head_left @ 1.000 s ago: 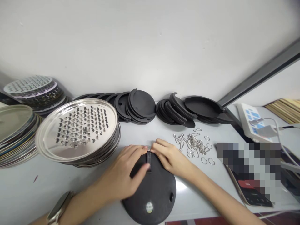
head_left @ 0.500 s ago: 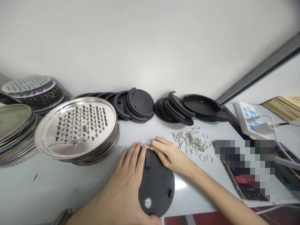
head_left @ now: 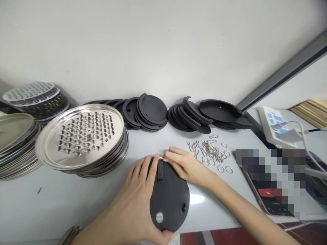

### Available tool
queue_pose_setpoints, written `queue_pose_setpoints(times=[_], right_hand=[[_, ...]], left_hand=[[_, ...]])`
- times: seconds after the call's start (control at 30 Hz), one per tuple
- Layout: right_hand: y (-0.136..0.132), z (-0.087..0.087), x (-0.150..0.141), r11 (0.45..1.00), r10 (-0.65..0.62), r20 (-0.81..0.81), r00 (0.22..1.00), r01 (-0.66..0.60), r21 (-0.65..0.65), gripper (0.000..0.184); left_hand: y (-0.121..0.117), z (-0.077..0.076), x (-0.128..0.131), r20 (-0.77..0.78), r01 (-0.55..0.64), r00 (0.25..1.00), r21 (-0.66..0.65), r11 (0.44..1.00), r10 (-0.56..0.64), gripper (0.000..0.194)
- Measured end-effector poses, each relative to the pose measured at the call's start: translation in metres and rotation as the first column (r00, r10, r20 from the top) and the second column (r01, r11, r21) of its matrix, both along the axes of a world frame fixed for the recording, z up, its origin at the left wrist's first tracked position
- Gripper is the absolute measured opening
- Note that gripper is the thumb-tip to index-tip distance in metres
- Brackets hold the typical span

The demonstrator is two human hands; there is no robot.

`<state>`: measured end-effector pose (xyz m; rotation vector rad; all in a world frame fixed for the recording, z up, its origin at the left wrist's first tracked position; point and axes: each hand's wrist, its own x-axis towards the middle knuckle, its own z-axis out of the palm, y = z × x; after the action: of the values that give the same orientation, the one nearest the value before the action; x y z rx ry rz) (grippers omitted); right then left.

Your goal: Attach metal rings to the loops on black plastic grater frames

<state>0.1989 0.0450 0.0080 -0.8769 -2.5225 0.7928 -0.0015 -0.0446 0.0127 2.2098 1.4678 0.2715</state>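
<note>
The left hand (head_left: 133,200) grips a black rubber disc (head_left: 172,204) by its edge, over the bench (head_left: 76,207). The right hand (head_left: 186,166) pinches a small metal ring (head_left: 160,158) at the disc's top edge (a black strap (head_left: 160,170) runs down from there), near a heap of metal rings and clips (head_left: 209,151).

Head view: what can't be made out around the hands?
All in the head view:
Small metal ring: where it meets the black disc is hidden by the right hand.
Black disc: underside and left rim hidden by the left hand.
Wristwatch: cut off by the bottom edge.
Flat device: mostly blurred by pixelation.
</note>
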Motion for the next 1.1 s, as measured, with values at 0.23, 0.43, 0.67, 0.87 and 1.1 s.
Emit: queue_pose_setpoints(times=[0.23,0.43,0.67,0.87,1.1], right_hand=[[0.000,-0.002,0.001,1.000,0.005,0.004,1.000,-0.005,0.000,0.017],[0.000,-0.003,0.003,1.000,0.009,0.027,1.000,-0.009,-0.001,0.016],[-0.002,-0.007,0.002,1.000,-0.011,0.006,1.000,0.011,0.011,0.016],[-0.002,-0.008,0.003,0.999,0.016,-0.012,1.000,-0.015,0.049,0.015],[0.002,-0.010,0.004,0.993,0.036,0.032,0.999,-0.040,0.111,0.018]], left_hand=[[-0.001,0.001,0.000,-0.009,-0.017,1.000,-0.041,0.999,0.016,0.134],[0.000,0.000,0.000,0.000,-0.010,1.000,-0.076,0.997,0.010,0.136],[-0.001,-0.001,0.001,-0.009,-0.008,1.000,-0.064,0.998,0.007,0.136],[-0.001,-0.001,0.000,-0.011,-0.012,1.000,-0.066,0.998,0.011,0.137],[0.002,0.000,0.001,-0.005,-0.011,1.000,-0.080,0.997,0.011,0.136]])
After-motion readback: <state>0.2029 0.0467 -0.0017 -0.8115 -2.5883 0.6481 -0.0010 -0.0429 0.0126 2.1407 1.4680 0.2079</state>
